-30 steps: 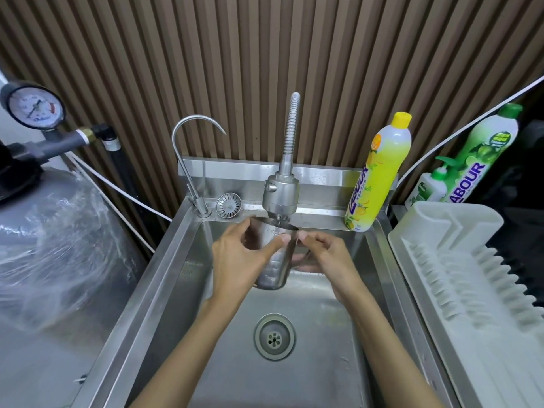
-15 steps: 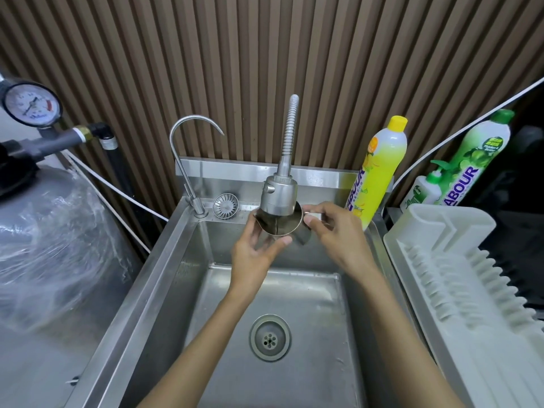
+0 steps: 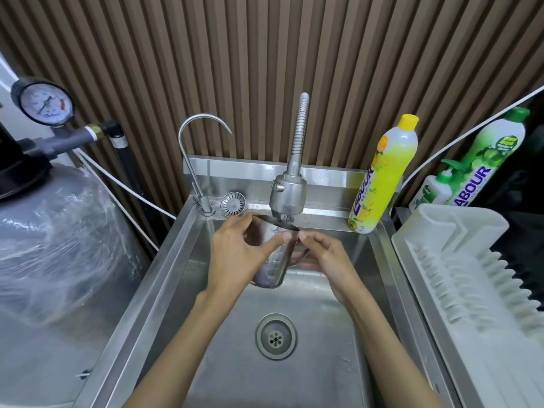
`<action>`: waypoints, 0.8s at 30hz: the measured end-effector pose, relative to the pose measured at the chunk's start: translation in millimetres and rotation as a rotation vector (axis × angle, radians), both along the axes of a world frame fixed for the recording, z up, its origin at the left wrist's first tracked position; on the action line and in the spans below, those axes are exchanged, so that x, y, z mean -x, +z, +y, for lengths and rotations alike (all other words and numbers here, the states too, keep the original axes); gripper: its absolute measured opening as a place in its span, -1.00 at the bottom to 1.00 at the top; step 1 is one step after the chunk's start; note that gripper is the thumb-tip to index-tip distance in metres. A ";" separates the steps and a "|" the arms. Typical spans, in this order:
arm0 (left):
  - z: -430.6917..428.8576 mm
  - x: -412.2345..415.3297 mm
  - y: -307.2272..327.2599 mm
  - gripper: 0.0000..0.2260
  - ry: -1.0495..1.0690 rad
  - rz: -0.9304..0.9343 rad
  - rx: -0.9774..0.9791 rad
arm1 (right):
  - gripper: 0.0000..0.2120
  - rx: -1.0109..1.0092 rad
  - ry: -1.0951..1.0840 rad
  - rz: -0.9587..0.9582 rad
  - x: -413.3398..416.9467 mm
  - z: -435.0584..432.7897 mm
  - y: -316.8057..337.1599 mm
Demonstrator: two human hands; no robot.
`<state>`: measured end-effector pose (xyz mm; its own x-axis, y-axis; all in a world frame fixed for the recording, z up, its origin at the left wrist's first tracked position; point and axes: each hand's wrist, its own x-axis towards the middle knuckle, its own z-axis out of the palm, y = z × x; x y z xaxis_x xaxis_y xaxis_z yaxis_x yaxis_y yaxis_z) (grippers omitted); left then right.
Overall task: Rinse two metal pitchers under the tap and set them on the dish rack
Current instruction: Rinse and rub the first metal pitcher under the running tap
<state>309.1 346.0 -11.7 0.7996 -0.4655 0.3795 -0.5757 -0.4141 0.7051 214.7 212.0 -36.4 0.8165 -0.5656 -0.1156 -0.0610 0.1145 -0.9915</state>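
Head view: one steel pitcher, a brushed cylinder with graduation marks on its wall, tapering slightly, is held over the stainless sink. Its mouth tilts up and sits right under the chrome spray head of the ribbed flex-hose tap, and its base hangs clear of the basin floor, above and behind the round perforated drain. Left hand wraps the body from the left, thumb across the near wall just below the rim, fingers curled round the far side: a firm clamp. Right hand comes in from the right, thumb and forefinger pinched together at the rim on the handle side. Its lower fingers are blurred, probably hooked through the handle loop. Both forearms reach in from the bottom edge and converge on the pitcher, wrists roughly level. White plastic dish rack with ribbed prongs sits right of the sink, well apart from the pitcher. Yellow detergent bottle stands on the back ledge at the right corner. Brown slatted wall behind.
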 end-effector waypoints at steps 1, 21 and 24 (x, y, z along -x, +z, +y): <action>-0.8 0.8 0.2 -0.56 -0.003 0.059 0.017 | -0.81 0.046 -0.019 0.044 1.7 -3.0 3.3; -23.9 2.0 -14.7 -0.38 -0.306 0.385 0.406 | -0.88 0.148 -0.036 -0.053 -3.6 -18.5 21.1; -11.3 -6.2 -5.6 -0.35 -0.346 0.327 0.307 | -0.91 -0.018 0.015 -0.087 -6.0 -10.4 9.7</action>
<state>315.2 334.7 -17.3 0.7189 -0.6285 0.2970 -0.3725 0.0123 0.9279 220.7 201.5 -26.7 0.8321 -0.5520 -0.0539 0.0237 0.1325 -0.9909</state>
